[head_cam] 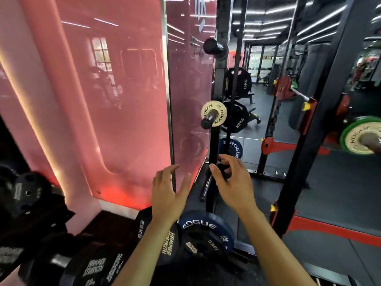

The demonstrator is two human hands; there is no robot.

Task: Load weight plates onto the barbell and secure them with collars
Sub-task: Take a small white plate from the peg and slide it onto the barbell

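Observation:
Both my hands reach forward over a plate storage rack. My left hand (168, 195) is spread with straight fingers and holds nothing. My right hand (232, 180) hovers with loosely curled fingers beside the rack's black upright post (214, 141), empty too. Below them sit a blue Rogue plate (206, 226) with a small black 10 kg plate (201, 243) in front of it, and a black 25 kg plate (144, 226). A small white Rogue plate (213, 114) hangs on a peg higher up. At the far right, a barbell end carries a green Rogue plate (359, 135).
A pink glossy wall panel (103, 89) fills the left. More black plates (22, 195) are stacked at the lower left. Black 15 kg (240, 83) and 25 kg plates (237, 118) hang behind the post. A black and red rack upright (309, 141) stands to the right.

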